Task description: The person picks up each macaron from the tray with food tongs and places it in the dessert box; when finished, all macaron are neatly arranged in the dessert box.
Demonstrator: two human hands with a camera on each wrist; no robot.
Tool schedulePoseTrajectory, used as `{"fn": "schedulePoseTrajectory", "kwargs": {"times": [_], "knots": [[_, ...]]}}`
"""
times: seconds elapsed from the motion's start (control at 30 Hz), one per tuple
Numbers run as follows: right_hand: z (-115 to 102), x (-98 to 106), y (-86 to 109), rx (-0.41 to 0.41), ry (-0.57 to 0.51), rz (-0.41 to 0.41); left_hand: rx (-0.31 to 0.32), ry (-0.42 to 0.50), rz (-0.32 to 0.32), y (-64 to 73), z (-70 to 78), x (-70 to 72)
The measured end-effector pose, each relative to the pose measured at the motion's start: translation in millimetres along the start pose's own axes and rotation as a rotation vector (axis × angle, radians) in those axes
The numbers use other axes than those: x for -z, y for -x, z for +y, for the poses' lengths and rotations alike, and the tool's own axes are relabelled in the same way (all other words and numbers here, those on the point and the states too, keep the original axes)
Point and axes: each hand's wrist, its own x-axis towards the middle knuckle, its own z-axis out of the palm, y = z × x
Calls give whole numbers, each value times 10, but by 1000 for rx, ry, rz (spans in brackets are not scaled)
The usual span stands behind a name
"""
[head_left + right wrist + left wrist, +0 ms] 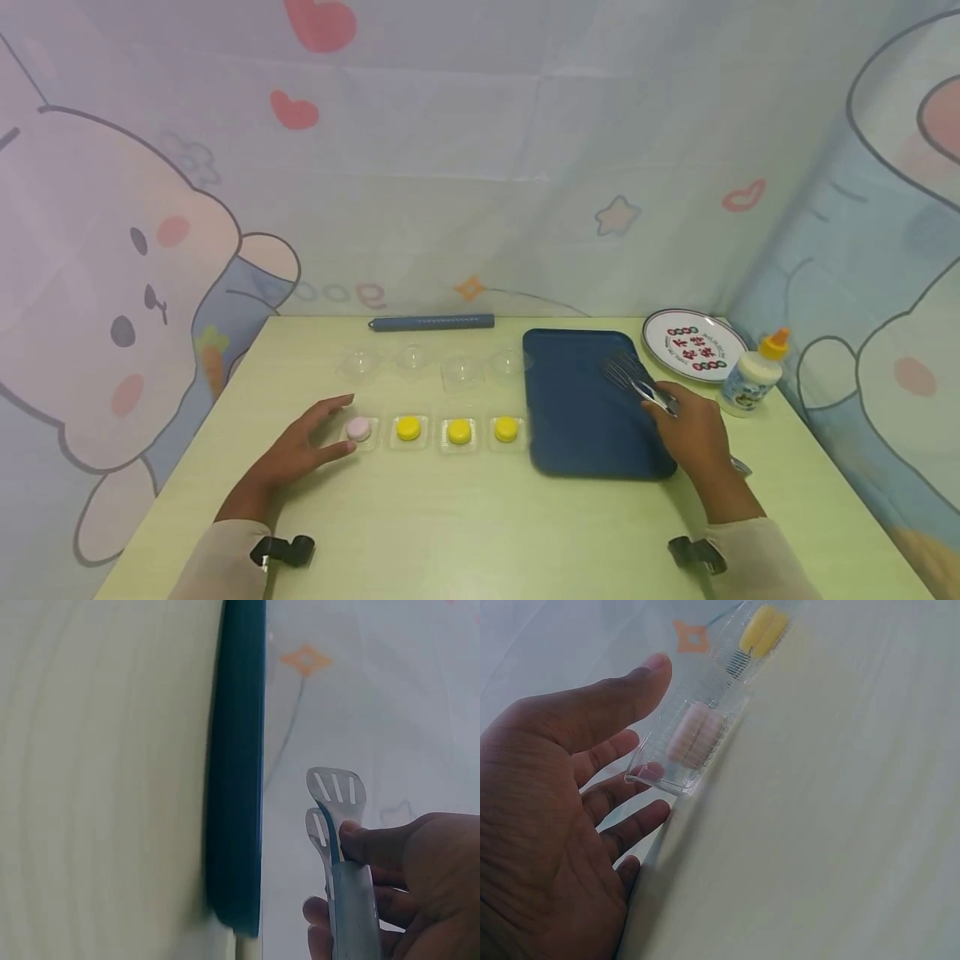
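Note:
My right hand [693, 429] grips metal serving tongs [354, 900] with slotted ends, held above the right part of the dark blue tray [577, 408]. The ends of the tongs stand apart with nothing between them. My left hand [300, 450] is spread around the left side of a clear plastic box holding a pink macaron [358, 429]. In the left wrist view the thumb is apart from the box, and some fingers lie behind its clear wall. To the right, three yellow macarons [408, 428] sit in a row in similar clear bases.
Several clear domed lids [461, 371] lie behind the macarons. A dark bar-shaped object [431, 322] lies along the table's back edge. At the back right stand a white plate [675, 329] with red print and a white bottle [750, 382] with a yellow and orange cap.

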Motion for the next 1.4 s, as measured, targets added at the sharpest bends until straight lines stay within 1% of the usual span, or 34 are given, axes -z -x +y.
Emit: {"fn": "schedulePoseTrajectory", "kwargs": {"times": [0.17, 0.27, 0.57, 0.7, 0.87, 1.03, 1.23, 1.4], "knots": [[181, 63, 11, 12, -9, 71, 3, -5, 3, -1, -4, 5], [255, 82, 4, 10, 3, 87, 5, -6, 4, 0, 2, 9], [453, 152, 22, -66, 60, 66, 22, 1, -5, 7, 31, 5], [554, 144, 17, -90, 68, 55, 23, -13, -2, 1, 30, 4], [677, 119, 6, -128, 63, 43, 34, -1, -5, 1, 25, -3], [784, 101, -19, -154, 65, 33, 25, -8, -8, -3, 20, -7], [853, 75, -27, -187, 60, 2, -6, -14, -8, -15, 13, -2], [890, 52, -33, -196, 38, -19, -6, -13, -9, -5, 12, -11]]}}
